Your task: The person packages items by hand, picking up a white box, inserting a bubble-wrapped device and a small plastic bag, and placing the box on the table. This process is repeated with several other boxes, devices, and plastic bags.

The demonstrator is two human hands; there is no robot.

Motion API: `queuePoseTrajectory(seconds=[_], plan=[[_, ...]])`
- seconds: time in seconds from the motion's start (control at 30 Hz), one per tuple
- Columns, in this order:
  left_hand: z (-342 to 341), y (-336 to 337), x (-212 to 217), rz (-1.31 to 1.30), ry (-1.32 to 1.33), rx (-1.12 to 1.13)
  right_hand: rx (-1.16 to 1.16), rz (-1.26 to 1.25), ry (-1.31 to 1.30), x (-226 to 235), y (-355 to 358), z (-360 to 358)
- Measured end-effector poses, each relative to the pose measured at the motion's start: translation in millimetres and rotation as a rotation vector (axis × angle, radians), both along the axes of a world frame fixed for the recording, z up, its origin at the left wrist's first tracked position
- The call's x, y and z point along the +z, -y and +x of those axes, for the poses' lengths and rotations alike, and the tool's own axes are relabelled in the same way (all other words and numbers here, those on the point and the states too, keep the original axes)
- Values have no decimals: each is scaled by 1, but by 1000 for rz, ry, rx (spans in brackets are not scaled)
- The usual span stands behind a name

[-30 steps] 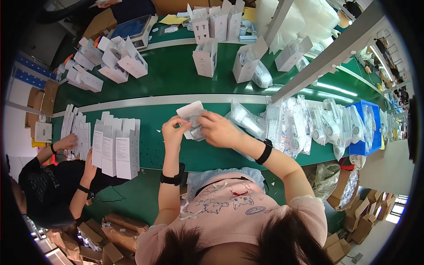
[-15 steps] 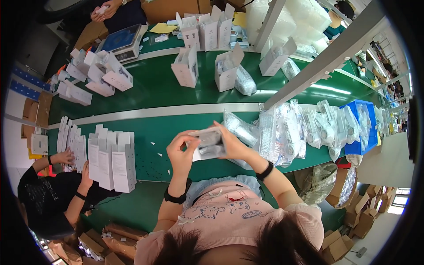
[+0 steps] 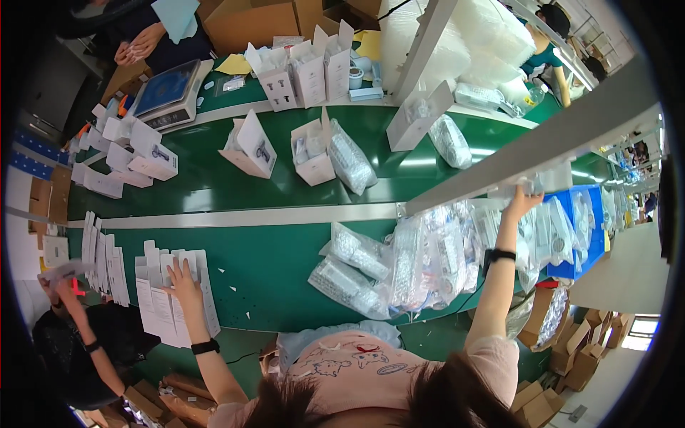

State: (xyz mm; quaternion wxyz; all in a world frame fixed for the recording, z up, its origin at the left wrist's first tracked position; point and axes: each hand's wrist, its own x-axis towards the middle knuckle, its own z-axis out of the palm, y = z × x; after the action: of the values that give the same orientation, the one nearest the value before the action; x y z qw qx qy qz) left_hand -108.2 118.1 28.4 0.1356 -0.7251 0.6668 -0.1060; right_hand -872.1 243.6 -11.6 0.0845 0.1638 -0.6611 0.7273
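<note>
Over a standing row of white flat-sided cartons (image 3: 158, 303) at the left of the bench, my left hand (image 3: 187, 287) reaches with fingers spread, holding nothing. My right arm stretches to the far right. There my right hand (image 3: 523, 202) grips the near side of a white box (image 3: 549, 178), partly hidden behind the grey slanting post. Just below that hand lie clear plastic bags with parts (image 3: 549, 232). Bubble-wrapped packs (image 3: 349, 285) are piled on the green bench in front of me.
A grey post (image 3: 499, 164) slants across the right side. Beyond a metal rail (image 3: 300, 215), open white boxes (image 3: 312, 153) stand on a green belt. A blue bin (image 3: 579, 235) sits at the right. A co-worker's arm (image 3: 85, 324) is at the left, near other cartons.
My hands have parted: the left moved to the cartons at left, the right carried the open box to the far right. The co-worker at left has lifted a white item.
</note>
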Motion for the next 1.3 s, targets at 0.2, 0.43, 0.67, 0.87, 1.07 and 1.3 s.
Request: queuePoseTrajectory(seconds=[0.2,0.43,0.67,0.87,1.07,1.3], plan=[[-128,-26,31,-82,-398,-150,142,157,-65,-108,21,-88],[-227,-51,-1,52,-444,-205,125,1029,-443,-79,15,-69],[-173,-29,-37,532,-993,-212,986,1440,-517,131,0,193],[-169,-35,-72,649,-1285,-50,838,854,-650,12,214,299],[-190,-36,-10,441,-2032,176,996,1372,-337,-50,303,324],[-207,-21,14,229,-1478,-300,856,712,-157,-19,240,282]])
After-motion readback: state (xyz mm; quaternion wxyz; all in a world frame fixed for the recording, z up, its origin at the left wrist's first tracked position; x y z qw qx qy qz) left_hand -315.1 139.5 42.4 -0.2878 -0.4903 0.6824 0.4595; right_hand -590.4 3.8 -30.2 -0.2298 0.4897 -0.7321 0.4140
